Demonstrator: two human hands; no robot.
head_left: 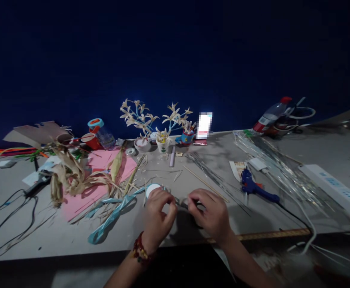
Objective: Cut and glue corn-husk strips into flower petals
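My left hand (160, 214), with a beaded bracelet (141, 249) at the wrist, is at the front middle of the table with thumb and fingers pinched together. Just right of it my right hand (210, 212) is closed in a similar pinch. A thin dark strand seems to run between the fingertips; what each hand pinches is too small to name. Beside my left hand lie a white round thing (153, 189), partly hidden by the fingers, and a crumpled light-blue ribbon (104, 228).
Dried husks (70, 172) lie on pink paper (85, 196) at left. Husk flowers (137, 114) stand in cups at the back, near a bright phone (204, 126). On the right are a blue glue gun (260, 190), wires (211, 172), a bottle (271, 116) and a power strip (333, 188).
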